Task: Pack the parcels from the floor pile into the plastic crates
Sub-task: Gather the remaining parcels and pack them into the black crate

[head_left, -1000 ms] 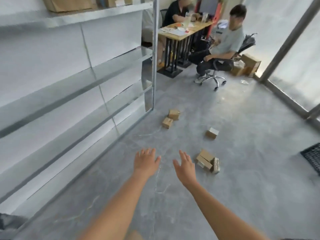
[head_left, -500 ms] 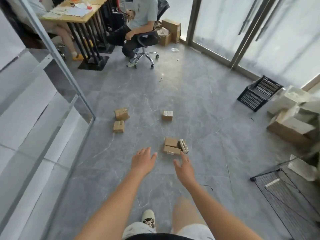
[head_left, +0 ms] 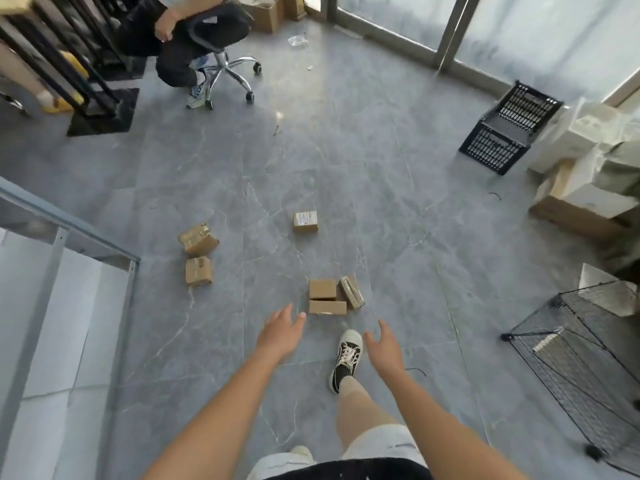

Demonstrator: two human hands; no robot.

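Note:
Small brown cardboard parcels lie scattered on the grey floor. A cluster of three parcels (head_left: pixel 330 296) lies just ahead of my hands. One labelled parcel (head_left: pixel 305 221) lies farther off, and two parcels (head_left: pixel 198 250) lie to the left. My left hand (head_left: pixel 282 332) hovers open just left of the cluster, holding nothing. My right hand (head_left: pixel 383 345) is open below and right of the cluster, also empty. A black plastic crate (head_left: pixel 509 128) stands tipped on its side at the far right.
A metal shelf frame (head_left: pixel 65 223) fills the left. A black wire basket (head_left: pixel 585 355) stands at the right, with stacked cardboard boxes (head_left: pixel 585 188) behind it. A seated person on a wheeled chair (head_left: pixel 221 64) is far ahead. My right foot (head_left: pixel 346 358) steps forward between my hands.
The view has swung right and down. I have stepped closer to the parcel cluster, my right foot now forward. Both hands stay open and have spread slightly apart.

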